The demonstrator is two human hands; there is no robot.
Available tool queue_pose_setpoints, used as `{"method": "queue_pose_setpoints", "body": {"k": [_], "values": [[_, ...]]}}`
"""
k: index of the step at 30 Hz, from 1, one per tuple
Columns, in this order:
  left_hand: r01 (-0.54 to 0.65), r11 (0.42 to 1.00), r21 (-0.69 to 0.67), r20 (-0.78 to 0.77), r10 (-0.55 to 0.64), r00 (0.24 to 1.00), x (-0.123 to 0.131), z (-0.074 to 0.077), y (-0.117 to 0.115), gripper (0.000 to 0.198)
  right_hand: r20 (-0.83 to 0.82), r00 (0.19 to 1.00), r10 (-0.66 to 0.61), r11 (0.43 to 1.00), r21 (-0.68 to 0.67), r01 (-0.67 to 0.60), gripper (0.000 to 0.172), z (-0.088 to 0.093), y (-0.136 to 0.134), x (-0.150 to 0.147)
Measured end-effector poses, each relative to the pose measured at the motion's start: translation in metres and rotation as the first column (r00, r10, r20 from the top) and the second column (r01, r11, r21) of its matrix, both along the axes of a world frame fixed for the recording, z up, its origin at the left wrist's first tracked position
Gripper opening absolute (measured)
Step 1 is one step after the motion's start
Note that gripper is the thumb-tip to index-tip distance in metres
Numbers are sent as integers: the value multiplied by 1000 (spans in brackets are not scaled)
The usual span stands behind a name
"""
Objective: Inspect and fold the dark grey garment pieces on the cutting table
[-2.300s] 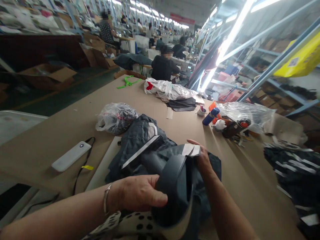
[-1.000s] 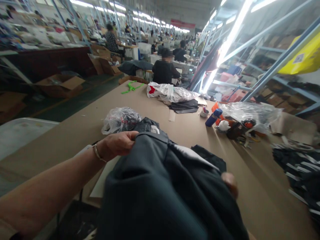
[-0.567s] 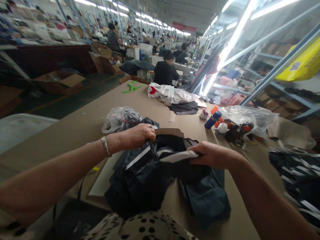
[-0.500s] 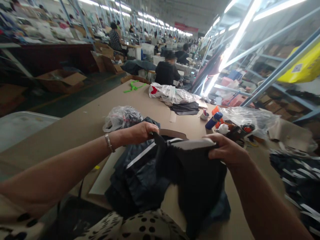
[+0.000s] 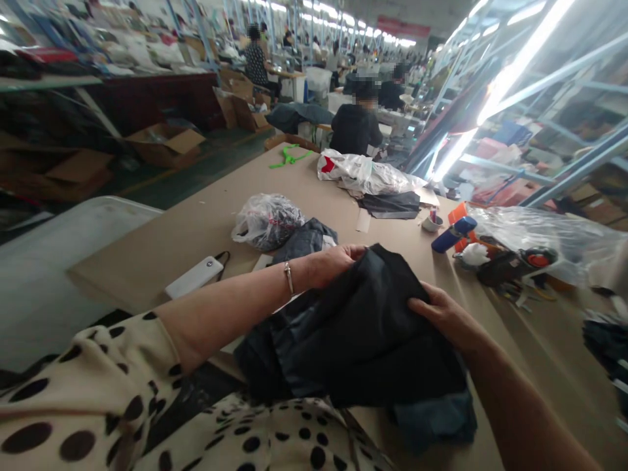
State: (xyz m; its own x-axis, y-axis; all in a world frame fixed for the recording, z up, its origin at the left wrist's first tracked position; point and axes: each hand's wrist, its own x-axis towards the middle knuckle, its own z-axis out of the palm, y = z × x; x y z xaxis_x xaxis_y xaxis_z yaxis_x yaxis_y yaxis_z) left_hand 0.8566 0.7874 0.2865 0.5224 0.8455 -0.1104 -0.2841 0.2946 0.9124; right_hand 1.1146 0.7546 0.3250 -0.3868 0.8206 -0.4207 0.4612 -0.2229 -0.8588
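A dark folded garment (image 5: 363, 333) lies on top of a pile of dark clothing on the brown table (image 5: 196, 229). My left hand (image 5: 333, 263) grips the garment's far left edge, fingers curled over the fabric. My right hand (image 5: 444, 315) rests flat on its right side, pressing it down. More dark cloth (image 5: 307, 239) pokes out behind the pile. A silver bracelet is on my left wrist.
A white power bank (image 5: 195, 277) with a cord lies left of the pile. A clear bag of dark items (image 5: 267, 221) sits behind it. Tools, a blue bottle (image 5: 447, 235) and plastic bags (image 5: 540, 229) crowd the right side. A person in black (image 5: 356, 127) sits at the table's far end.
The garment, held up between both hands half a second ago, now lies spread flat on the pile. My right hand went from gripping its edge to pressing on top. The view shifted left.
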Motion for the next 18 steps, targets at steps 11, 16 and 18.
{"method": "queue_pose_setpoints", "body": {"k": [11, 16, 18], "values": [[196, 971, 139, -987, 119, 111, -77, -123, -43, 30, 561, 670, -486, 848, 488, 207, 63, -111, -40, 136], [165, 984, 67, -997, 58, 57, -65, -133, -36, 20, 109, 980, -167, 975, 169, 147, 40, -146, -37, -25], [166, 985, 43, -996, 29, 85, -62, -130, -34, 12, -50, 978, -203, 977, -79, 199, 40, -163, -36, -86]]}}
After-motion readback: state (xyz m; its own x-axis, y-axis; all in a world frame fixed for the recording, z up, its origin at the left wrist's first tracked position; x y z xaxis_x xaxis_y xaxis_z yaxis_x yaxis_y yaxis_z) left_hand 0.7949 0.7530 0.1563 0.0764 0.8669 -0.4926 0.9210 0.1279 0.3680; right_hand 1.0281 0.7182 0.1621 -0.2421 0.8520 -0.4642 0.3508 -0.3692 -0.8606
